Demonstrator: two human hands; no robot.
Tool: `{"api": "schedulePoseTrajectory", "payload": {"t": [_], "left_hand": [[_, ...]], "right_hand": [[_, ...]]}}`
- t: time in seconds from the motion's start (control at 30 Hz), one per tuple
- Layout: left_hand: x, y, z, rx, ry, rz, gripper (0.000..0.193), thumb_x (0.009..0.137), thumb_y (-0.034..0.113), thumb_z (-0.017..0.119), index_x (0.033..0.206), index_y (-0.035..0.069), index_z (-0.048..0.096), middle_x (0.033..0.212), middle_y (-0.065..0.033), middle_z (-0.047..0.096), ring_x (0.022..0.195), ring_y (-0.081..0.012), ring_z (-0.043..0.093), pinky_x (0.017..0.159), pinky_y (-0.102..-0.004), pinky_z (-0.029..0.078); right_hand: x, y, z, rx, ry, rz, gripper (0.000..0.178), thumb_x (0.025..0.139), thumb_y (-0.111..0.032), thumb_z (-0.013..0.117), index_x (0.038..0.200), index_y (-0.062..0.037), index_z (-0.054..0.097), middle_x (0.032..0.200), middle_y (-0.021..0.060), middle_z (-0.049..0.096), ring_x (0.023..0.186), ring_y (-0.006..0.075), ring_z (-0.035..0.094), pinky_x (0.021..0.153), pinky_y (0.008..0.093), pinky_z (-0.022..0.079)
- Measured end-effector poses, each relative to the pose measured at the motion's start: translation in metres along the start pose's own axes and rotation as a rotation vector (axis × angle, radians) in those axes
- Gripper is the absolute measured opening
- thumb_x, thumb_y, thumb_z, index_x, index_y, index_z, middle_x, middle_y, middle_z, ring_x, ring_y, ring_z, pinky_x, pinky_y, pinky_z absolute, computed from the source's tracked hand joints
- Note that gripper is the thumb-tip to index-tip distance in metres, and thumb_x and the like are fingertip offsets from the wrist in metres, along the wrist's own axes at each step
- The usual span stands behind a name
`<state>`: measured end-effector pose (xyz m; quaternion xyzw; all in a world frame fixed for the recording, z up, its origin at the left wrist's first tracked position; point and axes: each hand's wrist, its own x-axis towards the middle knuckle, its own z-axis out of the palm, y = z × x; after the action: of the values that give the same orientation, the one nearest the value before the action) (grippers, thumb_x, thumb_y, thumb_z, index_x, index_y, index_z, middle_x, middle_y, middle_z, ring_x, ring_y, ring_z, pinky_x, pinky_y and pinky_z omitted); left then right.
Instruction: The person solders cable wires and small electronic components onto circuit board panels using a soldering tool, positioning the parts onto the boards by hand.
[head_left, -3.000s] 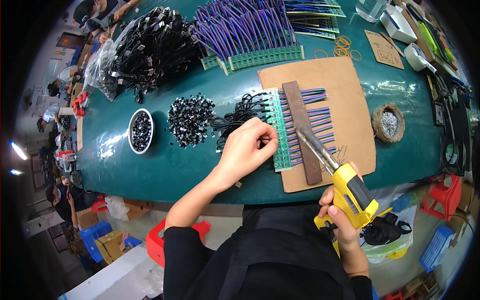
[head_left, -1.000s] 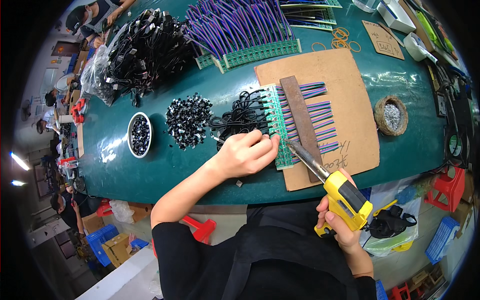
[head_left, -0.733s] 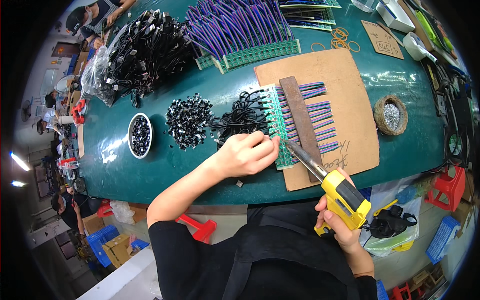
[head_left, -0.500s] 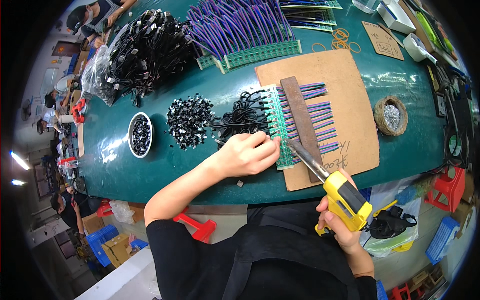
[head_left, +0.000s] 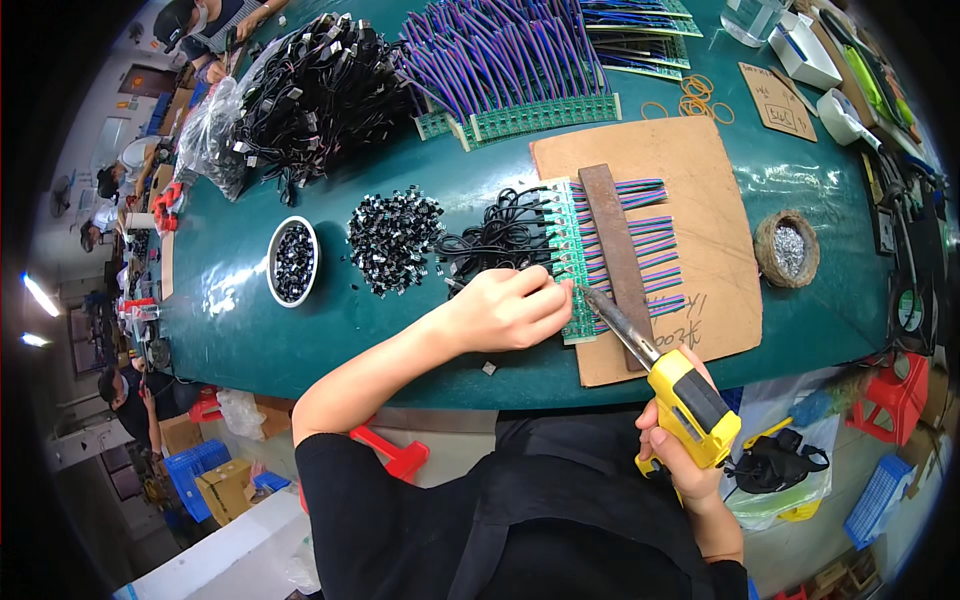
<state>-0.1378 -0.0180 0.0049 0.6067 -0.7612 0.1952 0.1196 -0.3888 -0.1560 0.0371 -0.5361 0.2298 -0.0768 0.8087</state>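
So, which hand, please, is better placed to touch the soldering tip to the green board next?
Probably the right hand: it holds the yellow soldering gun, whose tip points at the green circuit board. The left hand pinches at the board's edge, with no such tool visible.

A green table (head_left: 240, 335) bears a white bowl (head_left: 271, 272), a heap of connectors (head_left: 393, 240), looped black leads (head_left: 500, 235) and, nearer the edge, a small pale square (head_left: 489, 368). Along its far side lie a plastic bag (head_left: 210, 150), a mound of cables (head_left: 320, 100), wired boards (head_left: 545, 118) and rubber bands (head_left: 697, 97). To the right are a cardboard sheet (head_left: 722, 230), a round basket (head_left: 765, 255), a small card (head_left: 778, 103) and a white box (head_left: 808, 55).
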Motion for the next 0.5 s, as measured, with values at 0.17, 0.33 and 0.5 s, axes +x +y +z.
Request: {"api": "schedulePoseTrajectory", "payload": {"t": [0.17,0.33,0.5], "left_hand": [[0.002,-0.004,0.002,-0.014,0.012,-0.002,0.019,0.067,0.005,0.064,0.087,0.003,0.063,0.071,0.0013,0.048,0.060,-0.0074,0.048,0.043,-0.0179,0.040],[-0.002,-0.007,-0.005,-0.010,0.009,-0.005,0.018,0.068,0.006,0.065,0.085,0.003,0.063,0.068,0.0019,0.043,0.059,-0.0067,0.046,0.043,-0.0178,0.039],[0.001,-0.012,-0.005,-0.129,-0.014,0.015,0.018,0.070,0.009,0.065,0.087,0.004,0.059,0.068,0.0018,0.042,0.061,-0.0096,0.048,0.043,-0.0232,0.039]], "right_hand": [[0.002,-0.008,0.001,0.005,0.011,0.025,0.073,0.079,0.005,0.057,0.142,0.0013,0.021,0.082,0.0097,0.058,0.068,0.0121,0.057,0.056,0.0223,0.051],[0.003,-0.011,0.006,0.041,0.087,0.039,0.080,0.075,-0.001,0.056,0.144,-0.0015,0.016,0.082,0.0106,0.056,0.063,0.0130,0.054,0.054,0.0229,0.049],[0.001,-0.009,0.007,0.114,0.137,-0.027,0.077,0.076,-0.002,0.054,0.143,-0.0007,0.016,0.086,0.0123,0.053,0.064,0.0136,0.053,0.051,0.0233,0.048]]}}
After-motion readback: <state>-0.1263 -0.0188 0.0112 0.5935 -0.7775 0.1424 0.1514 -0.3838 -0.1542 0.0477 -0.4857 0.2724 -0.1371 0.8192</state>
